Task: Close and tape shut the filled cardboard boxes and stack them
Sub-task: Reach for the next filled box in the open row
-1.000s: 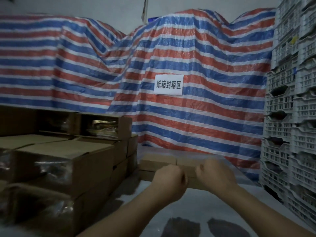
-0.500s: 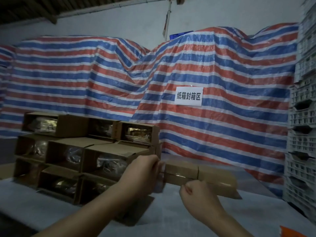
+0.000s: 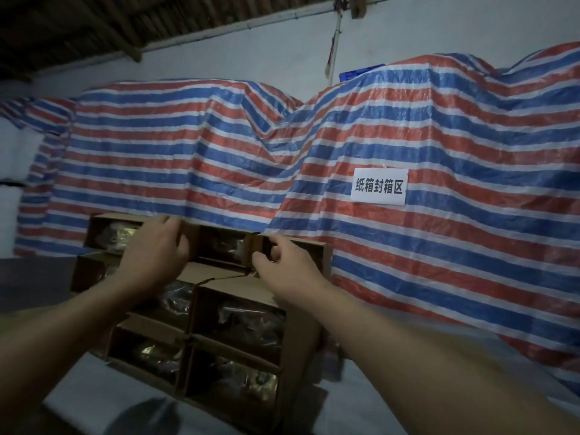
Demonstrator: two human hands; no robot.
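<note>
A: What fills the room behind the person?

B: A red, white and blue striped tarpaulin (image 3: 423, 146) drapes over bulky shapes across the whole middle of the frame. A white paper sign (image 3: 379, 186) with black Chinese characters hangs on it, right of centre. Above is a pale wall (image 3: 219, 51), with dark roof slats (image 3: 62, 23) in the upper left corner.

A: And the surface?

B: A pale grey surface (image 3: 392, 381) runs along the bottom of the frame, dim and in shadow. The stack of cardboard boxes (image 3: 232, 334) stands on it, lower centre, with open ends facing the camera and shiny wrapped contents inside.

A: Where are the person's hands?

B: Both reach to the top row of the stack, just left of centre. The left hand (image 3: 153, 252) lies against the front of a top box (image 3: 219, 243), fingers loosely bent; whether it grips anything cannot be told. The right hand (image 3: 282, 265) has its fingers curled at the edge of the rightmost top box (image 3: 317, 249), and seems to pinch its flap, though the light is too poor to be sure.
</note>
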